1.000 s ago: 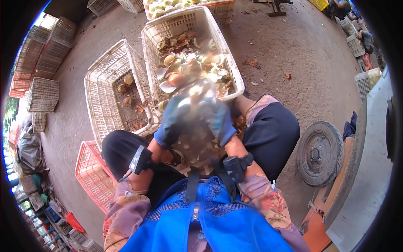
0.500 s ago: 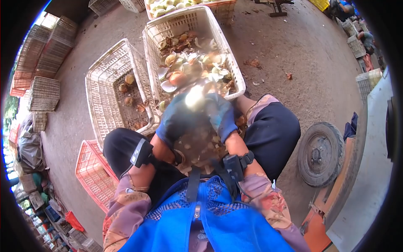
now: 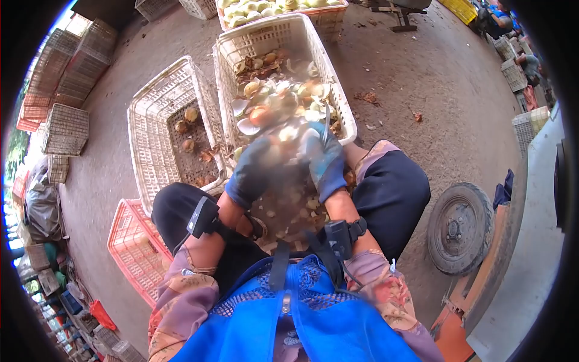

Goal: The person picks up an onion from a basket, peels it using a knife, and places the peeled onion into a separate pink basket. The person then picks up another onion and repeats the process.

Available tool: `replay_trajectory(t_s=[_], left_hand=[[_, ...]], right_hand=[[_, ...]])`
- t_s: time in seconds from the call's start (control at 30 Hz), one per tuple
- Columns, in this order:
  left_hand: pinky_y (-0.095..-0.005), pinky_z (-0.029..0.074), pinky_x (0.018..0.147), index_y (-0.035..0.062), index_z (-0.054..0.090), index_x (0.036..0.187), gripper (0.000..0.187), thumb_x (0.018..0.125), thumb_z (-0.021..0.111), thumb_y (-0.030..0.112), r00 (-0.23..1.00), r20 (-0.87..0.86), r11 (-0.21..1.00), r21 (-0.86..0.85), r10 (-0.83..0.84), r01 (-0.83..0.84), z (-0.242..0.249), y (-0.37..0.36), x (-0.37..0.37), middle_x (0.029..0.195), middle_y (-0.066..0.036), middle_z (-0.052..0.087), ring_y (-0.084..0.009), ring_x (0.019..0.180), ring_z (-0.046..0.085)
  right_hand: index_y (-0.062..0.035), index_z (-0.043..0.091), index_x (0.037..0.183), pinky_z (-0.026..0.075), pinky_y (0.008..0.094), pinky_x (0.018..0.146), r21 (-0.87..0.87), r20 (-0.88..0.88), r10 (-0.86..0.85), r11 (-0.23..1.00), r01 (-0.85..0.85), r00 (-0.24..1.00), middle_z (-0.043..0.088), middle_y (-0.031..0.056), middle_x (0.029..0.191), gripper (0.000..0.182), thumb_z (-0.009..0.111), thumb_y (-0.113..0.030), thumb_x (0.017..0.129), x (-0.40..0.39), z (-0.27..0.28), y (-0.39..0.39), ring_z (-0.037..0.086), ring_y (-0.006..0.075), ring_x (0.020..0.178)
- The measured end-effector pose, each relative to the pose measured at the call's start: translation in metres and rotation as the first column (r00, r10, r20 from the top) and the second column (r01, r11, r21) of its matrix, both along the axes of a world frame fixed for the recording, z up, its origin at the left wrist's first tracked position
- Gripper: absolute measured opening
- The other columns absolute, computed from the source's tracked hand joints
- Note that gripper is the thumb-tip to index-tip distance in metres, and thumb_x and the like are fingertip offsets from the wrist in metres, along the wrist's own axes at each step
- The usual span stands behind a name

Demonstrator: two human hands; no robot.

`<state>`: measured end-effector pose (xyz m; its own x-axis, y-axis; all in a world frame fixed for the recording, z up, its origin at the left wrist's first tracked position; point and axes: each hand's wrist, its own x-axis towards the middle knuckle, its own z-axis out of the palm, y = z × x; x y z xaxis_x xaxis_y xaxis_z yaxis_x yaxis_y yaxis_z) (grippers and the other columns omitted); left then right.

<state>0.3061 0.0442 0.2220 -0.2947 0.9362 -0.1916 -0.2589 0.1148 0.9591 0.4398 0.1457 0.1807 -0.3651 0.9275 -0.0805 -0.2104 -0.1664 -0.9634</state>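
Both hands wear dark blue gloves and meet at the near edge of a white crate [image 3: 345, 108] of onion peels and onion pieces. My left hand [image 3: 254, 166] is closed around a pale peeled onion [image 3: 287, 134], blurred by haze on the lens. Close beside it, my right hand [image 3: 319, 158] is closed on a knife [image 3: 327, 120]; its thin blade points up past the fingers, and its handle is hidden in the glove. An orange-brown onion [image 3: 260, 115] lies among the peels just beyond my left hand. Scraps lie on the ground below, between my knees.
Left of the peel crate stands another white crate [image 3: 145, 130] with a few brown onions. A red crate [image 3: 129, 241] is by my left knee. Peeled onions fill a crate [image 3: 325, 13] at the far end. A wheel [image 3: 460, 228] is on my right.
My right hand has turned, and the knife blade now shows above it. The left hand remains near the same place with the pale onion. The view has shifted slightly.
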Motion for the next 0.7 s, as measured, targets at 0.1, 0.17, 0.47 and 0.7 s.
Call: replay_trajectory(t_s=[0.1, 0.17, 0.47, 0.7], left_hand=[[-0.0333, 0.053, 0.074, 0.0125, 0.059, 0.109, 0.023, 0.096, 0.057, 0.031, 0.973, 0.226, 0.999, 0.008, 0.04, -0.043, -0.003, 0.001, 0.0, 0.098, -0.002, 0.065, -0.0166, 0.088, 0.063], [-0.0342, 0.053, 0.077, 0.0114, 0.059, 0.111, 0.022, 0.096, 0.058, 0.028, 0.994, 0.105, 0.999, -0.003, 0.041, -0.041, -0.019, -0.002, -0.011, 0.099, -0.002, 0.065, -0.0167, 0.089, 0.063], [-0.0236, 0.049, 0.056, 0.0028, 0.059, 0.126, 0.041, 0.089, 0.068, 0.018, 0.993, -0.076, 0.978, -0.193, -0.091, 0.075, -0.001, -0.012, -0.013, 0.105, -0.005, 0.066, -0.0113, 0.071, 0.061], [-0.0285, 0.051, 0.057, 0.0048, 0.055, 0.13, 0.047, 0.093, 0.063, 0.033, 0.999, 0.041, 0.999, 0.037, -0.009, 0.007, -0.034, -0.015, -0.012, 0.1, -0.004, 0.067, -0.0147, 0.074, 0.065]], right_hand=[[0.0004, 0.064, 0.117, 0.052, 0.0313, 0.08, 0.338, 0.227, -0.015, 0.939, -0.065, 0.974, 0.07, 0.0113, 0.101, 0.029, 0.063, -0.013, 0.091, -0.005, 0.005, 0.004, 0.065, 0.0157, 0.089], [0.0007, 0.063, 0.117, 0.053, 0.0326, 0.081, 0.264, 0.228, 0.174, 0.936, -0.232, 0.958, 0.071, 0.0133, 0.102, 0.031, 0.064, -0.014, 0.09, 0.001, 0.033, -0.008, 0.067, 0.0181, 0.09], [-0.0019, 0.063, 0.102, 0.051, 0.0304, 0.071, 0.124, 0.449, 0.404, 0.855, -0.504, 0.797, 0.065, 0.0073, 0.09, 0.014, 0.064, -0.01, 0.09, 0.0, -0.021, -0.012, 0.06, 0.014, 0.079], [-0.0008, 0.064, 0.097, 0.05, 0.034, 0.066, 0.144, 0.114, 0.294, 0.94, -0.308, 0.949, 0.065, 0.0113, 0.082, 0.011, 0.063, -0.009, 0.09, 0.007, 0.02, -0.011, 0.062, 0.0173, 0.075]])
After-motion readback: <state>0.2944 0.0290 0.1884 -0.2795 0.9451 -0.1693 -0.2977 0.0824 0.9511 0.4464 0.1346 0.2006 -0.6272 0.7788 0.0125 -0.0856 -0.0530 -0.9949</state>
